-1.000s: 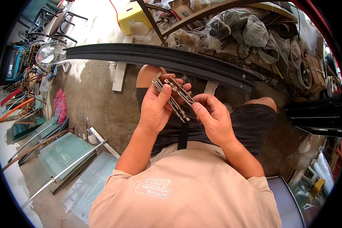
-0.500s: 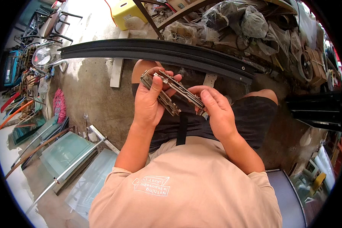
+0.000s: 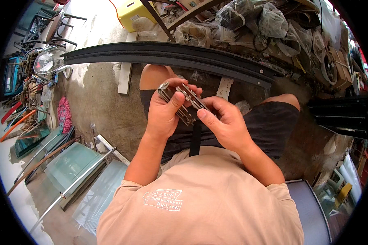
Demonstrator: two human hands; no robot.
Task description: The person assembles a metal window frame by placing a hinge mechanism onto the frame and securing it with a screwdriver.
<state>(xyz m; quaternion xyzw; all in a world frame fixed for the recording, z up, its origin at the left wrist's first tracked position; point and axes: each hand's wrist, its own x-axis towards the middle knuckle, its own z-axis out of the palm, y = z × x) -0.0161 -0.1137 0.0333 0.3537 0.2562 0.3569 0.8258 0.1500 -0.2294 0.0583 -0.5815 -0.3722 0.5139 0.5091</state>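
Note:
Two slim metal pieces, made of narrow stacked strips, are held between my hands above my lap; their exact kind is unclear. The left piece [image 3: 175, 105], brownish and worn, lies in my left hand [image 3: 164, 114], with the thumb pressed over it and the fingers curled behind. My right hand [image 3: 224, 121] pinches the lower end of the right piece [image 3: 191, 97], thumb on top. Left fingertips reach behind its upper end. Whether the two pieces are joined is hidden by the fingers.
A long black metal profile [image 3: 159, 54] spans in front of my knees, with pale boards [image 3: 125, 77] under it. Glass sheets [image 3: 71, 165] lean at the left. Plastic bags and scrap [image 3: 274, 22] pile up ahead on the right. A yellow stool [image 3: 135, 15] stands beyond the profile.
My right hand has moved left and slightly up along its metal piece, its thumb now lying on it. The two pieces have come closer together and point more steeply.

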